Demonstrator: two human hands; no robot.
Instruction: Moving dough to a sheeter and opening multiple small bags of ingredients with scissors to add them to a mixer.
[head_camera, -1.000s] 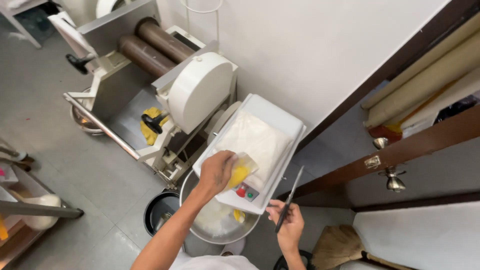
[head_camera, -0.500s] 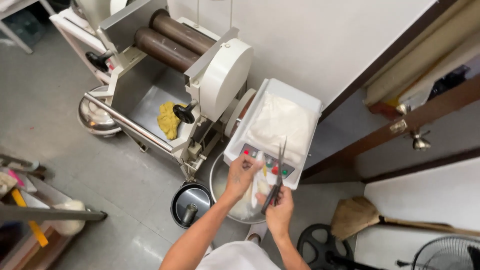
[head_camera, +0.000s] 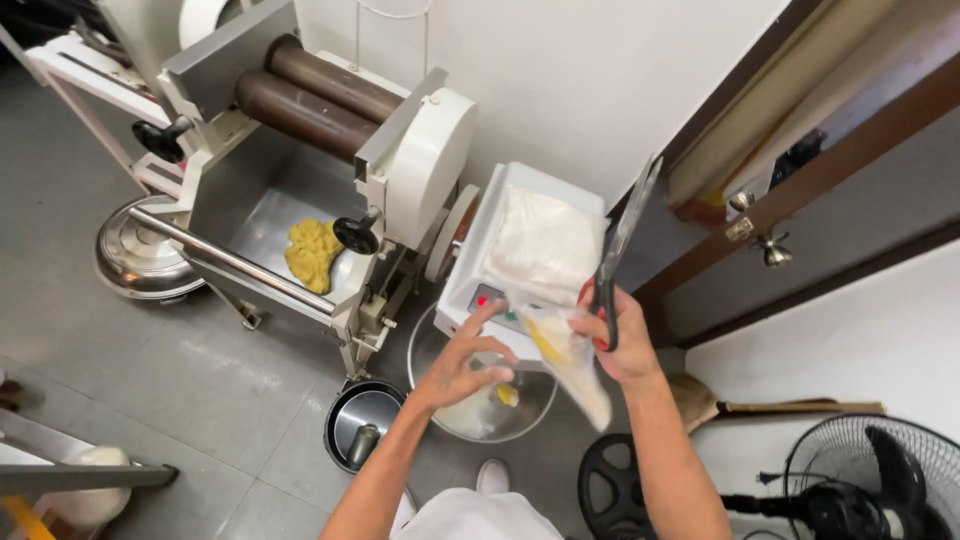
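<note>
The right hand (head_camera: 620, 335) is raised, fist clamped on one pair of scissors (head_camera: 622, 240), blades pointing to one o'clock, and one clear bag (head_camera: 565, 355) is pinched beneath it. The left hand (head_camera: 462, 362), at nine o'clock of the bag, is held open with fingers spread, gripping nothing. One steel bowl (head_camera: 440, 385) is seen below both hands, and one fan (head_camera: 860, 485) at four o'clock.
</note>
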